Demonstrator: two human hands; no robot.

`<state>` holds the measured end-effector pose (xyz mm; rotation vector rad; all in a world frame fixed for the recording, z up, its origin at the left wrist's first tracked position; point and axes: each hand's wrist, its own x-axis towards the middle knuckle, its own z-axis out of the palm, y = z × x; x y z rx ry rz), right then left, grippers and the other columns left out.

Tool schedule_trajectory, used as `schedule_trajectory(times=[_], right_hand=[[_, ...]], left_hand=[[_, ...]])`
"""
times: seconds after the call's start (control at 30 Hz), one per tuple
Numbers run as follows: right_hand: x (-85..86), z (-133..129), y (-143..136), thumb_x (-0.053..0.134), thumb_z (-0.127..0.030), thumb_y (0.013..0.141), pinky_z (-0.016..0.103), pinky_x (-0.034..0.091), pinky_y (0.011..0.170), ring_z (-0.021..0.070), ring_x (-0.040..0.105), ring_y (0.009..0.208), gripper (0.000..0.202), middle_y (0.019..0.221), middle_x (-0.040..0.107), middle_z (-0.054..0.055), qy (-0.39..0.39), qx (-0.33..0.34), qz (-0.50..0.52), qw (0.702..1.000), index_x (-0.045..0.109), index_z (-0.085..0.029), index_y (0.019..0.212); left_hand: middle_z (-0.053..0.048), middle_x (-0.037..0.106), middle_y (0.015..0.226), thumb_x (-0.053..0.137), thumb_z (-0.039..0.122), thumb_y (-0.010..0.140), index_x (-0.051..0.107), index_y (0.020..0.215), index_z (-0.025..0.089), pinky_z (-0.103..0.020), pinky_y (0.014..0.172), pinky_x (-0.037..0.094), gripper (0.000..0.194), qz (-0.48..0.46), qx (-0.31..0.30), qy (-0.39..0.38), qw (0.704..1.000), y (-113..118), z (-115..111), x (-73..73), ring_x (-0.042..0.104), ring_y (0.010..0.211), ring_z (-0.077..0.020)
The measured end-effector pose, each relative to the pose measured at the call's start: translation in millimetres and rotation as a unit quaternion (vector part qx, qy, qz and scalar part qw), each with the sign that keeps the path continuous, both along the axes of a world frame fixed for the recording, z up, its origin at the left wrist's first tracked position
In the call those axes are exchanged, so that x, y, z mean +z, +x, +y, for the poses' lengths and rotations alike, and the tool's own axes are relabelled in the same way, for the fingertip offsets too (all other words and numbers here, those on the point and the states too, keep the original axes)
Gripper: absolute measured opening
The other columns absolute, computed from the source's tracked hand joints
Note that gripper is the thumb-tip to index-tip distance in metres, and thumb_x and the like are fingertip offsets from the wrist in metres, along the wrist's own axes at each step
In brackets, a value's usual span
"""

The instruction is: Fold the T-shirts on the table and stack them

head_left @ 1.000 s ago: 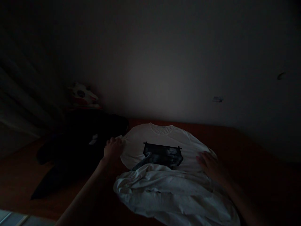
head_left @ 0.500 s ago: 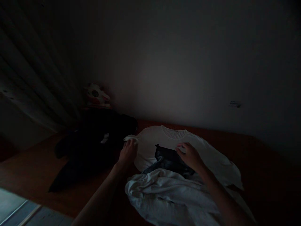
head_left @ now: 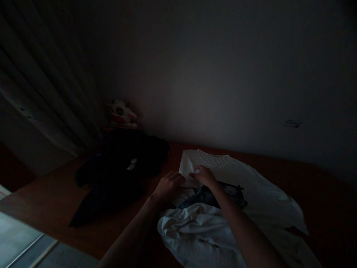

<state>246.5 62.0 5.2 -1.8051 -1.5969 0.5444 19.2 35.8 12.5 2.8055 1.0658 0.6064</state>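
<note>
a dark heap of clothing (head_left: pixel 119 169) lies on the reddish-brown bed surface (head_left: pixel 50 197) toward its far left corner, just left of the hands, and a small pale figure (head_left: pixel 121 112) sits behind it against the wall (head_left: pixel 223 74). a curtain (head_left: pixel 36 93) hangs along the left edge. nothing lies over the hands. the white t-shirt (head_left: pixel 251 186) is spread flat near the far edge, collar toward the wall and hem toward the person, so its long axis runs away from the camera; the lower part is bunched into a crumpled mass at the near edge, and a dark print (head_left: pixel 214 193) shows mid-chest. the left hand (head_left: pixel 169 186) rests with fingers curled on the shirt's left sleeve edge, seemingly pinching cloth. the right hand (head_left: pixel 205 175) lies just beside it, fingers bent, pressing the folded-in fabric below the collar; whether it grips is too dim to tell.
</note>
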Motion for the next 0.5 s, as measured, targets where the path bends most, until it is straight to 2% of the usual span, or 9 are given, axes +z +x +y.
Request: schedule_trajectory(times=[0.07,0.2,0.27,0.37,0.43,0.5], right_hand=[[-4.2,4,14,0.078,-0.038,0.071,0.035,0.053,0.085,0.0277,0.073,0.1,0.024,0.099,0.078,0.007,0.015,-0.013,0.021,1.0,0.07,-0.024,0.089],[-10.7,1,46,0.064,-0.04,0.08,0.034,0.055,0.077,0.0247,0.073,0.091,0.033,0.098,0.077,0.008,0.055,-0.063,0.071,0.994,0.068,-0.021,0.107],[-15.7,-5,56,0.065,-0.043,0.077,0.034,0.055,0.073,0.0249,0.073,0.084,0.034,0.089,0.077,0.008,0.064,-0.077,0.092,0.991,0.068,-0.02,0.102],[-23.3,-16,61,0.071,-0.04,0.066,0.034,0.055,0.068,0.0251,0.072,0.075,0.029,0.078,0.076,0.006,0.076,-0.072,0.12,0.987,0.068,-0.02,0.087],[-26.9,-23,59,0.068,-0.039,0.065,0.034,0.055,0.07,0.0245,0.071,0.076,0.029,0.082,0.076,0.007,0.102,-0.072,0.133,0.983,0.068,-0.02,0.086],[-29.7,-30,58,0.061,-0.041,0.07,0.034,0.055,0.074,0.0229,0.07,0.08,0.035,0.095,0.075,0.008,0.137,-0.087,0.142,0.977,0.067,-0.019,0.097]], left_hand=[[-0.009,0.071,0.107,0.059,0.019,0.092,0.069,0.109,0.02,-0.039,0.089,0.055,0.02,-0.013,0.012,0.017,1.0,-2,1,0.4,0.065,0.103,-0.0261],[-0.01,0.07,0.108,0.051,0.018,0.097,0.067,0.115,0.02,-0.034,0.088,0.054,0.024,-0.059,-0.004,0.034,0.998,-1,-3,1.4,0.066,0.1,-0.0227],[-0.009,0.07,0.108,0.053,0.019,0.097,0.066,0.115,0.021,-0.033,0.087,0.054,0.023,-0.041,-0.031,0.022,0.998,1,-5,1.7,0.067,0.1,-0.0222],[-0.006,0.07,0.11,0.059,0.017,0.092,0.065,0.114,0.022,-0.03,0.086,0.053,0.024,0.008,-0.051,-0.007,0.999,4,-7,1.8,0.068,0.101,-0.0208],[-0.005,0.07,0.107,0.06,0.015,0.09,0.066,0.111,0.023,-0.028,0.085,0.053,0.023,0.01,-0.051,-0.002,0.999,4,-7,1.5,0.068,0.099,-0.0196],[-0.006,0.069,0.104,0.059,0.014,0.089,0.067,0.106,0.022,-0.028,0.085,0.052,0.02,-0.014,-0.049,0.023,0.998,3,-7,1.0,0.067,0.098,-0.0194]])
